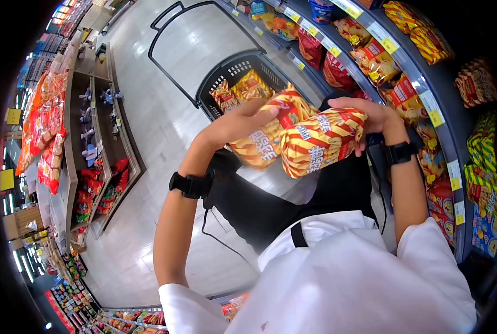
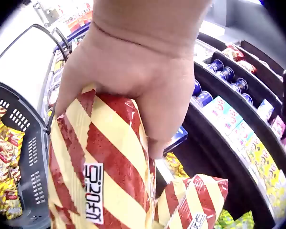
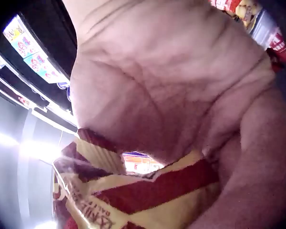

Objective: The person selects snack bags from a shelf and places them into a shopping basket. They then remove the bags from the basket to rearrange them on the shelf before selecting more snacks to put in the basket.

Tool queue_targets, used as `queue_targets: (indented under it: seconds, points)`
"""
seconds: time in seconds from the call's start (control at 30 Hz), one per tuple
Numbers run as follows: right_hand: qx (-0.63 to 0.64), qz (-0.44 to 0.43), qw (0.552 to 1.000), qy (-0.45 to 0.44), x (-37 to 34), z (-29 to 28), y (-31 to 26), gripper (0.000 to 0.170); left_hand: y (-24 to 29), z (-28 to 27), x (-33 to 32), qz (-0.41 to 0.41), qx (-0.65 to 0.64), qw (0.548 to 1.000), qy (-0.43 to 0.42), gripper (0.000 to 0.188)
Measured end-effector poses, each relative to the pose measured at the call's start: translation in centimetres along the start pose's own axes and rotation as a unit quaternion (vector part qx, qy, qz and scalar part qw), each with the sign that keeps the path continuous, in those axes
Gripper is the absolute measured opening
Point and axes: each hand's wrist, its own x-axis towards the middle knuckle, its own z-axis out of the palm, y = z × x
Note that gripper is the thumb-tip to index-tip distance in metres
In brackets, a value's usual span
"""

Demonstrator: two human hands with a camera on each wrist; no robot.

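My left hand [image 1: 234,123] grips a red-and-yellow striped snack bag [image 1: 257,146] from above, thumb and fingers on either side of its top in the left wrist view. The right hand [image 1: 375,116] holds a second striped snack bag [image 1: 323,142] by its end, fingers curled round it. This second bag overlaps the first in the head view, both in front of my body. Close up in the right wrist view, the palm [image 3: 167,86] covers part of the bag's crinkled top [image 3: 152,191]. Beyond the hands stands a dark shopping basket [image 1: 207,92] with similar bags [image 1: 251,84] inside.
The basket's long handle [image 1: 158,50] stretches across the floor. Shelves [image 1: 421,83] of snack bags with price labels curve along the right. On the left, a wooden display rack [image 1: 79,139] holds red packets. A cable [image 1: 220,239] hangs from my left wrist strap.
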Motion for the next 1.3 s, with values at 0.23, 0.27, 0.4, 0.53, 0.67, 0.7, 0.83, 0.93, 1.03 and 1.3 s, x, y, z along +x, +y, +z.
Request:
queue_targets:
  seconds: [0.23, 0.27, 0.4, 0.53, 0.67, 0.7, 0.83, 0.93, 1.03, 1.3]
  points:
    - [0.077, 0.002, 0.990, -0.114, 3.8, 0.5, 3.7, 0.075, 2.4, 3.4, 0.0, 0.022, 0.110, 0.990, -0.085, 0.110]
    - [0.069, -0.012, 0.985, -0.160, 4.6, 0.4, 4.3, 0.078, 3.6, 3.8, -0.7, 0.012, 0.060, 0.989, -0.133, 0.115]
    - [0.074, -0.038, 0.990, -0.110, 4.4, 0.8, 5.6, 0.080, 4.1, 5.2, -0.3, 0.028, 0.068, 0.986, -0.152, 0.115]
    - [0.105, -0.092, 0.985, -0.099, 0.4, 0.2, 5.1, 0.088, 4.6, 4.6, 0.4, -0.053, 0.012, 0.983, -0.177, 0.116]
    - [-0.098, -0.173, 0.964, 0.178, -5.8, 0.0, 5.4, 0.089, 3.8, 3.6, 2.6, -0.077, -0.100, 0.967, -0.223, 0.105]
    - [-0.317, -0.233, 0.853, 0.343, -7.3, 0.7, 5.6, 0.103, 4.6, 3.7, 3.0, -0.076, -0.095, 0.966, -0.227, 0.105]
    - [-0.466, -0.299, 0.764, 0.331, -12.3, 3.7, 3.6, 0.121, 11.0, 5.8, 4.8, -0.075, 0.045, 0.935, -0.345, 0.105]
    - [-0.462, -0.290, 0.805, 0.232, -10.6, 2.6, 3.5, 0.126, 16.3, 8.4, 6.8, -0.068, 0.175, 0.876, -0.444, 0.101]
    - [-0.360, -0.267, 0.882, 0.148, -10.5, 0.9, 4.8, 0.135, 19.8, 10.3, 9.0, -0.100, 0.277, 0.827, -0.479, 0.096]
    - [-0.184, -0.352, 0.819, 0.413, -14.5, 1.8, 9.5, 0.129, 28.5, 13.4, 11.2, 0.109, 0.410, 0.806, -0.413, 0.088]
